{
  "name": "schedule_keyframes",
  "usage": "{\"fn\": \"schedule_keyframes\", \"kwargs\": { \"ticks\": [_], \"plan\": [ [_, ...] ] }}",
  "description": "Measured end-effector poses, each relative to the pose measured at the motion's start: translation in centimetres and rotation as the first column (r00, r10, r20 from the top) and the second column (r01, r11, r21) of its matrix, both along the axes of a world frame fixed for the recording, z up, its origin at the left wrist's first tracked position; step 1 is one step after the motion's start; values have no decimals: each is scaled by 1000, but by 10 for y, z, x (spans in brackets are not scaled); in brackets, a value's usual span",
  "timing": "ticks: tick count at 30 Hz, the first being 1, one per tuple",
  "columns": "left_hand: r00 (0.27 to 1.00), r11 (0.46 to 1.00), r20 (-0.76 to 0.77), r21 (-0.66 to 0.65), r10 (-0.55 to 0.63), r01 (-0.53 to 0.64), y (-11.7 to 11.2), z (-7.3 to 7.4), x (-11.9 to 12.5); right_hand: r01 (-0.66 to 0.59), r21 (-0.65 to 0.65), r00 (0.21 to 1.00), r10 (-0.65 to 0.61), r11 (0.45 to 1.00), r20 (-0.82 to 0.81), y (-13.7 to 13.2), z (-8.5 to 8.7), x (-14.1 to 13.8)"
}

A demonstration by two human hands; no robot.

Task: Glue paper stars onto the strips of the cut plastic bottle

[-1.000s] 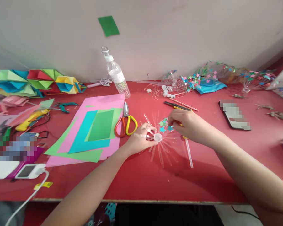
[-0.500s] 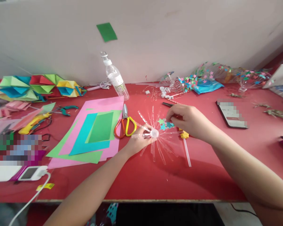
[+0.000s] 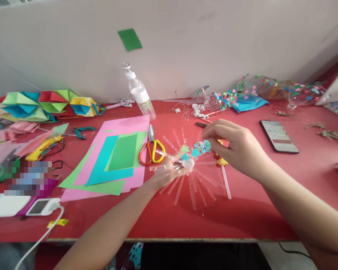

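My left hand (image 3: 169, 170) is closed round a cut clear plastic bottle top (image 3: 189, 164), its many thin strips fanned out on all sides. A green paper star (image 3: 185, 149) and blue stars (image 3: 195, 152) sit at the far strips. Just behind lies a small pile of coloured stars (image 3: 206, 146) on the table. To its right my right hand (image 3: 228, 140) hovers, thumb and fingers curled together; anything pinched there is too small to see. Beneath that hand lies a yellow glue gun (image 3: 222, 161) with a clear glue stick (image 3: 226, 182).
Scissors (image 3: 152, 148) with red and yellow handles lie beside coloured paper sheets (image 3: 96, 146). A plastic bottle (image 3: 142, 97) stands behind. A phone (image 3: 280, 137) lies at right, star-covered pieces (image 3: 226, 98) at the back, and a folded paper garland (image 3: 51, 103) at left.
My right hand has drawn slightly right, away from the stars, uncovering the pile. The bottle top in my left hand has shifted a little nearer and tilted.
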State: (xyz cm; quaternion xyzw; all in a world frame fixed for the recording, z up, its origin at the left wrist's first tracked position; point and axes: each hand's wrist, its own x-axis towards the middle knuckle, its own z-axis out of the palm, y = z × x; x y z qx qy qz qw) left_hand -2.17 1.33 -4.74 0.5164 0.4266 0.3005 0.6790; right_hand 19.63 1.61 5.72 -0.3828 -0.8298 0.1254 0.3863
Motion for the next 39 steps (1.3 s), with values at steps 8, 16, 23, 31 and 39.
{"fn": "schedule_keyframes", "kwargs": {
  "ticks": [8, 16, 23, 31, 39],
  "plan": [
    [996, 988, -2, 126, 94, -93, 4, 4, -1, -121, 260, 987, 89, 958, 130, -21, -3, -12],
    [996, 984, -9, 152, 90, -88, 4, 8, -2, -88, 192, 991, 67, 977, 115, -21, -21, -23],
    [998, 984, -3, 165, 70, -68, 4, 7, -2, -68, 139, 998, 66, 988, 20, -21, -30, -26],
    [992, 983, -5, 135, 122, -121, 4, 11, 0, -102, 179, 995, 102, 978, 11, -19, -29, -26],
    [992, 983, 3, 134, 127, -126, 4, 6, -1, -85, 211, 996, 84, 974, 12, -19, -27, -26]
  ]
}}
